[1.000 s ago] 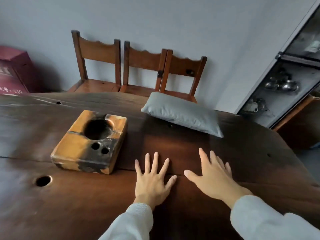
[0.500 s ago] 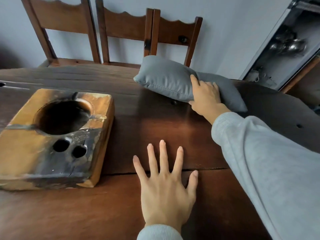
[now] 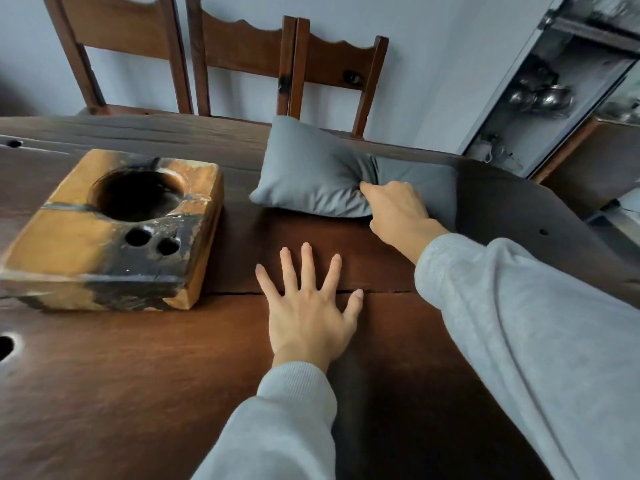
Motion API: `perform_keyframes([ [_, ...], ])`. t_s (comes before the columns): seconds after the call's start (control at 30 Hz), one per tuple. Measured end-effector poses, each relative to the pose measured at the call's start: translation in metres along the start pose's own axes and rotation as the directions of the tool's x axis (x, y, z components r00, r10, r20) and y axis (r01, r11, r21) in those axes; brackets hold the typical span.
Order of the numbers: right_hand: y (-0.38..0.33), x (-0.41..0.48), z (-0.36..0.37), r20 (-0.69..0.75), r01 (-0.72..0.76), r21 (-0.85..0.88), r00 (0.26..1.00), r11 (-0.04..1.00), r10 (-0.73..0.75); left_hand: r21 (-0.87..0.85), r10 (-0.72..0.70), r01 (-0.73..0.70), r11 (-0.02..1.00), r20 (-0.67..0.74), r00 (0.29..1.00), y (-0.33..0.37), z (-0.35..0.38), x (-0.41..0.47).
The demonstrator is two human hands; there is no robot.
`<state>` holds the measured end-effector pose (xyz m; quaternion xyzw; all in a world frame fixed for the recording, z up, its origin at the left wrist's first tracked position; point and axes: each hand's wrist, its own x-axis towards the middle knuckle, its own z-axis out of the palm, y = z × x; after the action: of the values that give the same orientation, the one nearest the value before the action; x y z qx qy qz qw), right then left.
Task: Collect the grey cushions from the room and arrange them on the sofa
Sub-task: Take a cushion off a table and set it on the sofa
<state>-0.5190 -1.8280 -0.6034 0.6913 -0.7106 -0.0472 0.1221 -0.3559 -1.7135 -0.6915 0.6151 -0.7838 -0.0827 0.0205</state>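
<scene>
A grey cushion (image 3: 311,178) lies on the far side of a dark wooden table (image 3: 138,375). My right hand (image 3: 394,213) is closed on the cushion's near edge at its middle, and the fabric bunches into creases under the fingers. The cushion's right half shows beyond that hand. My left hand (image 3: 308,313) rests flat on the table, fingers spread, a short way in front of the cushion and holding nothing. No sofa is in view.
A scorched wooden block (image 3: 69,251) with a big round hollow and two small holes sits on the table to the left. Three wooden chairs (image 3: 239,50) stand against the wall behind. A glass cabinet (image 3: 554,95) with metal pots is at the right.
My right hand reached from the table to the cushion, first lying on top of it, and now its fingers have closed and pinched the fabric. The left hand stayed flat on the table.
</scene>
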Motion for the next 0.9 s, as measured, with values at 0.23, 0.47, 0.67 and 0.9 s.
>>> perform_keyframes([
  [0.23, 0.011, -0.123, -0.032, 0.075, 0.018, 0.012, 0.997, 1.0, -0.019, -0.071, 0.053, -0.052, 0.996, 0.015, 0.998, -0.004, 0.0, -0.057],
  [0.47, 0.014, -0.254, -0.046, 0.085, 0.06, 0.016, 0.995, 0.998, -0.061, -0.073, 0.077, -0.076, 0.994, 0.014, 0.997, -0.019, -0.001, -0.142],
  [0.67, 0.005, -0.386, -0.069, 0.082, 0.134, 0.125, 0.986, 0.983, -0.145, -0.095, 0.025, -0.016, 0.995, 0.088, 0.996, -0.054, 0.002, -0.26],
  [0.9, 0.002, -0.518, -0.094, -0.078, 0.285, 0.178, 0.958, 0.942, -0.275, 0.013, -0.123, 0.125, 0.992, 0.297, 0.947, -0.076, -0.022, -0.408],
])
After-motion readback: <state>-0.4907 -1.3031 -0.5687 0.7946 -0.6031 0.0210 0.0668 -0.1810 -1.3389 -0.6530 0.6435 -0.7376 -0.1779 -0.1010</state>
